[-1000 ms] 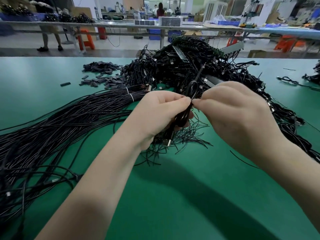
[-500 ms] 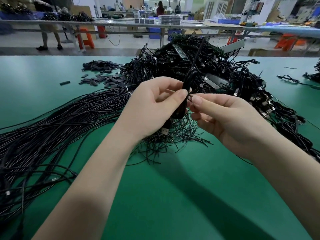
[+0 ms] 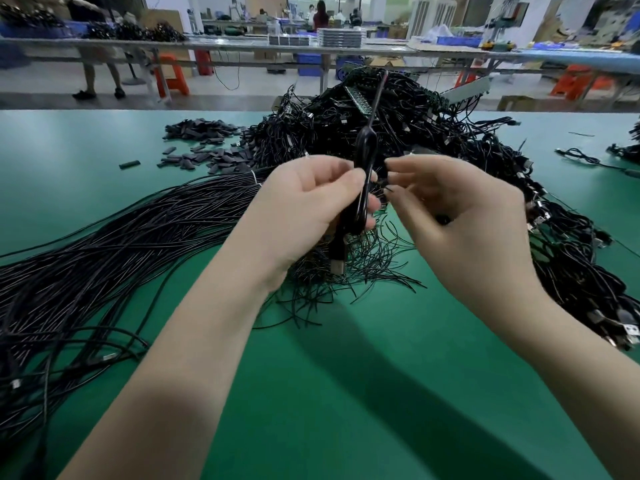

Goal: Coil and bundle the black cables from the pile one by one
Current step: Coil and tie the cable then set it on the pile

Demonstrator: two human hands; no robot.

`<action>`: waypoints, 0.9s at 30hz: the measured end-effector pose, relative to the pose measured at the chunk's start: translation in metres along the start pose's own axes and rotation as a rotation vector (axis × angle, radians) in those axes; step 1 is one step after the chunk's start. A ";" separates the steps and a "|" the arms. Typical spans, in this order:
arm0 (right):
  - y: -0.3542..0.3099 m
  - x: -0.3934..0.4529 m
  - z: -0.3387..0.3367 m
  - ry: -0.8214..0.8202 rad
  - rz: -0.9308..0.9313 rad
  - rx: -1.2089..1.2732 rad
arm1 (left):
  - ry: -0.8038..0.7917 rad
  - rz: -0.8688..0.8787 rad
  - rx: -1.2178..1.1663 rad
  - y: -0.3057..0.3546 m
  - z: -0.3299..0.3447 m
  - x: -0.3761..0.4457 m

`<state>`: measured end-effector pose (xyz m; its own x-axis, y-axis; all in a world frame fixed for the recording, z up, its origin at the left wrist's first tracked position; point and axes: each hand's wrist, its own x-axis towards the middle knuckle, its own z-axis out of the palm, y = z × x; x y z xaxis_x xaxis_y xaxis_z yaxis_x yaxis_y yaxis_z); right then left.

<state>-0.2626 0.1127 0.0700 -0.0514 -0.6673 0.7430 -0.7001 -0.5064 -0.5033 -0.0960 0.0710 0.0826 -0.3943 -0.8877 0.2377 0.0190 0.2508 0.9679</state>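
Note:
My left hand point(image 3: 308, 209) grips a coiled black cable point(image 3: 364, 161) upright above the green table; its USB plug point(image 3: 337, 261) hangs below my palm. A thin black tie wire point(image 3: 378, 98) sticks up from the top of the coil. My right hand point(image 3: 460, 216) is just right of the coil, thumb and forefinger pinching a short dark end of the tie beside it. A long spread of straight black cables point(image 3: 104, 258) lies on the left. A big pile of bundled cables point(image 3: 398, 126) sits behind my hands.
Loose black tie wires point(image 3: 363, 275) lie scattered under my hands. Small black sleeves point(image 3: 204, 140) are heaped at the back left. More cables with metal plugs point(image 3: 588, 299) run down the right side. The green table point(image 3: 346, 393) stretches toward me. Workbenches and orange stools stand beyond it.
My right hand has turned from palm-down over the coil to palm-open beside it. The tie wire now points straight up and the coil stands higher in my left hand.

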 end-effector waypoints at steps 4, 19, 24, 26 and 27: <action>-0.005 0.005 0.001 -0.200 0.718 0.742 | 0.099 0.137 0.214 -0.003 -0.001 0.000; 0.007 -0.007 0.006 0.083 -0.435 -0.352 | 0.083 -0.057 0.137 -0.012 0.008 0.002; 0.012 -0.007 0.008 0.084 -0.451 -0.448 | 0.014 -0.059 0.072 -0.011 0.008 0.002; 0.011 -0.006 0.008 0.072 -0.400 -0.382 | 0.004 -0.009 0.127 -0.010 0.009 0.001; 0.010 -0.006 0.007 0.071 -0.384 -0.343 | -0.007 0.008 0.136 -0.009 0.009 0.001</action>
<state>-0.2637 0.1077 0.0576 0.2152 -0.4239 0.8798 -0.8705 -0.4916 -0.0239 -0.1047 0.0716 0.0730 -0.4011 -0.8829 0.2441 -0.1029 0.3082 0.9458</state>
